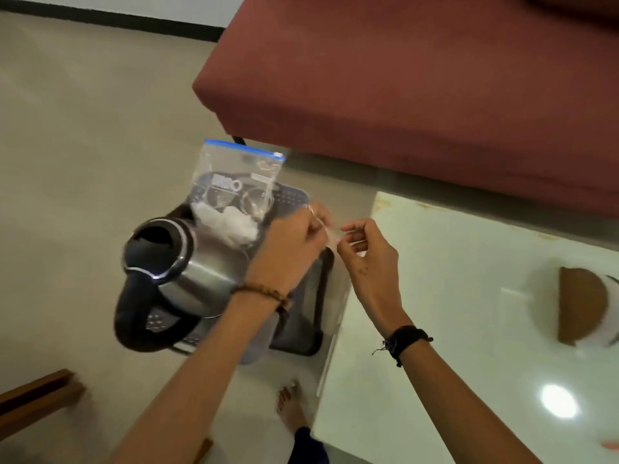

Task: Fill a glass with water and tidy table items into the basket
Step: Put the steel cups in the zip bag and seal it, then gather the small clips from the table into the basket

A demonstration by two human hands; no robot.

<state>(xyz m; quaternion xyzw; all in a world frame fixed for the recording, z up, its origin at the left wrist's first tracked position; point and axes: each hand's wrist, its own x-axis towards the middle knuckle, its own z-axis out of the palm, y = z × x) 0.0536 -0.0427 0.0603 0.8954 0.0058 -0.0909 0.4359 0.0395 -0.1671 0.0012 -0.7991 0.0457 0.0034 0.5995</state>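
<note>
A grey perforated basket (299,333) stands on the floor beside the table. Inside it lie a steel kettle with a black handle (187,266) and a clear zip bag with a blue seal (239,175); the bag holds white stuff. Above the basket's right side, my left hand (294,246) and my right hand (370,259) both pinch a small clear plastic piece (332,234) stretched between the fingertips. On the white table (435,329) at the right sits a blurred round whitish thing with a brown half-disc (582,306); I cannot tell if it is the glass.
A maroon sofa (418,78) fills the back right, close behind the basket and table. A wooden furniture piece (33,396) juts in at the bottom left. My bare foot (290,406) rests on the beige floor by the table's edge.
</note>
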